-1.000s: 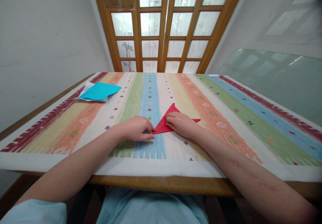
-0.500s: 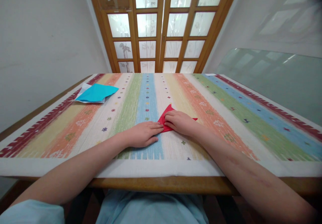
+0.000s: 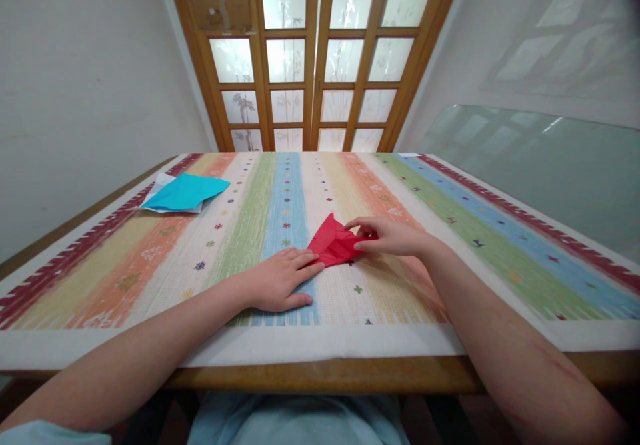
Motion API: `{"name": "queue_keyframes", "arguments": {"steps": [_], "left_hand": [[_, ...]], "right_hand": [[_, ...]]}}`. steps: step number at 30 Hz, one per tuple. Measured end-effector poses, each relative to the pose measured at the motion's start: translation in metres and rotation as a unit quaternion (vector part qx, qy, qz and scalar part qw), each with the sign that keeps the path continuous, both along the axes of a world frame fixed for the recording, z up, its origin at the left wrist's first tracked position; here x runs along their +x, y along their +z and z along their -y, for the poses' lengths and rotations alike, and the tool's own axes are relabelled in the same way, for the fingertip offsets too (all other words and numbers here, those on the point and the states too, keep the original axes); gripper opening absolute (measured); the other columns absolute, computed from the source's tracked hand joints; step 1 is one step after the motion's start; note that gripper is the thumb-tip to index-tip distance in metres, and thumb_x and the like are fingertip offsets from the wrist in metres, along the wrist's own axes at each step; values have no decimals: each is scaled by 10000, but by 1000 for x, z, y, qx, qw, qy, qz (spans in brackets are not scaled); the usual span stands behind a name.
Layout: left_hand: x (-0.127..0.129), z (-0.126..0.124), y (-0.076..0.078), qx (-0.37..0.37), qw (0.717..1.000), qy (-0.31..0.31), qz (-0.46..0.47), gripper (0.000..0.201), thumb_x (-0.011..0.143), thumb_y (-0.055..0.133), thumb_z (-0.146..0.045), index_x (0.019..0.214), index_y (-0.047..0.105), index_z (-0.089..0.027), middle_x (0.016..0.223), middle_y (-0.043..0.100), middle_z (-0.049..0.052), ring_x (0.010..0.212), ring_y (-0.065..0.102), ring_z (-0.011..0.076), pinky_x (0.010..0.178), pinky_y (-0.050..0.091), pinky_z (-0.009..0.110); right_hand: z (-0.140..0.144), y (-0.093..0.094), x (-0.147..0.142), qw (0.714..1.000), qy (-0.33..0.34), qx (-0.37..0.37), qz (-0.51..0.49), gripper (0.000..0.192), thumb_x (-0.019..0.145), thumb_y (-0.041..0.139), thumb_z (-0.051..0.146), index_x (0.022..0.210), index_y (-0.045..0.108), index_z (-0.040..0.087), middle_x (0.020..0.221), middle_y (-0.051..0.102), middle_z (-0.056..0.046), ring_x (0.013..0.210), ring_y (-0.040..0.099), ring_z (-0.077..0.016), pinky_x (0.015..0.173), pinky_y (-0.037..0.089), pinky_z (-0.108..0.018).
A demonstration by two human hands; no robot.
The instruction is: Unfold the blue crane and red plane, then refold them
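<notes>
A folded piece of red paper (image 3: pixel 331 240) lies on the striped tablecloth, in the middle of the head view, with one corner pointing away from me. My left hand (image 3: pixel 283 278) rests flat on the cloth, fingers stretched out, its fingertips pressing the paper's left lower edge. At the paper's right side, my right hand (image 3: pixel 387 237) pinches the narrow right end between thumb and fingers. Part of that end is hidden by the fingers.
Blue and white sheets of paper (image 3: pixel 187 193) lie stacked at the far left of the table. The striped tablecloth (image 3: pixel 240 232) covers the table, whose wooden front edge (image 3: pixel 320 375) is close to my body. A glass board (image 3: pixel 530 158) leans by the right wall; wooden doors (image 3: pixel 313 85) stand behind.
My right hand has moved right, from the middle of the red paper to its right end, and now pinches it. More of the paper shows. My left hand stays at the left edge.
</notes>
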State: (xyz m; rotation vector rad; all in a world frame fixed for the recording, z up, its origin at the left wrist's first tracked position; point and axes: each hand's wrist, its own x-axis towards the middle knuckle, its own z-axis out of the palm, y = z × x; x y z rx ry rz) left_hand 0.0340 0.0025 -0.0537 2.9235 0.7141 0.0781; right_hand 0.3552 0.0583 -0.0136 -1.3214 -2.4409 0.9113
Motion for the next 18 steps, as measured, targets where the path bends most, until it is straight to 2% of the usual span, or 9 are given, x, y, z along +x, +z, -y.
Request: {"name": "queue_keyframes", "arguments": {"steps": [6, 10, 18], "left_hand": [[-3, 1, -3, -21, 1000, -3, -5, 796, 973, 369, -655, 1610, 147, -232, 1656, 216, 129, 1519, 223, 314, 1215, 147, 502], [-3, 1, -4, -22, 1000, -11, -4, 800, 974, 378, -648, 1611, 146, -223, 1656, 215, 128, 1523, 217, 302, 1224, 131, 484], [-2, -1, -3, -27, 1000, -8, -9, 810, 962, 376, -673, 1604, 185, -217, 1654, 218, 137, 1517, 231, 313, 1221, 137, 493]], "right_hand": [[-12, -19, 7, 997, 14, -67, -38, 437, 904, 614, 420, 1270, 633, 181, 718, 581, 9, 608, 496, -132, 551, 358, -249], [-16, -23, 9, 998, 9, -54, -27, 414, 906, 602, 400, 1258, 645, 186, 738, 577, 5, 630, 498, -135, 565, 368, -248], [-13, -19, 1, 998, -2, -35, 43, 375, 868, 600, 312, 1195, 681, 147, 825, 657, -50, 670, 550, -159, 614, 411, -271]]}}
